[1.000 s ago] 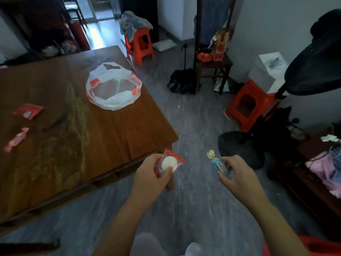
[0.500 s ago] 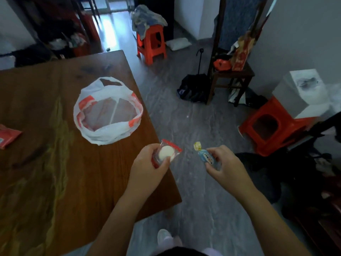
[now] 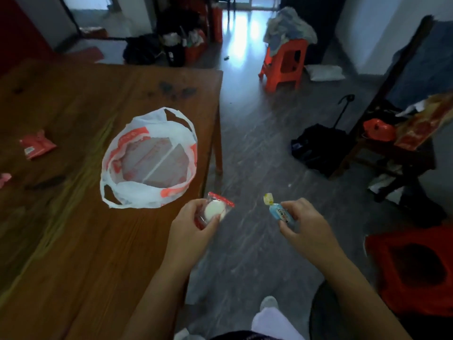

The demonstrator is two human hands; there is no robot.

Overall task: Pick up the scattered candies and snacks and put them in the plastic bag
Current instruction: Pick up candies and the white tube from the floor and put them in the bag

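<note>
A white plastic bag [image 3: 137, 197] with red print lies open on the wooden table [image 3: 81, 241], near its right edge. My left hand [image 3: 188, 231] grips a clear packet with a round white snack [image 3: 215, 209], just right of and below the bag, at the table's edge. My right hand [image 3: 306, 224] pinches a blue wrapped candy [image 3: 279, 212] with a yellow twisted end, over the floor. A red snack packet [image 3: 36, 144] lies at the table's left. A pink candy [image 3: 4, 179] shows at the left border.
Grey floor runs to the right of the table. An orange stool [image 3: 284, 67] with clothes stands at the back, a dark chair [image 3: 392, 153] with bags at the right, a black bag [image 3: 318, 148] on the floor, a red stool [image 3: 411, 268] at lower right.
The view has swung left and closer to the table. Both hands, still holding their items, now sit nearer the bag; the red packet and pink candy are back in sight.
</note>
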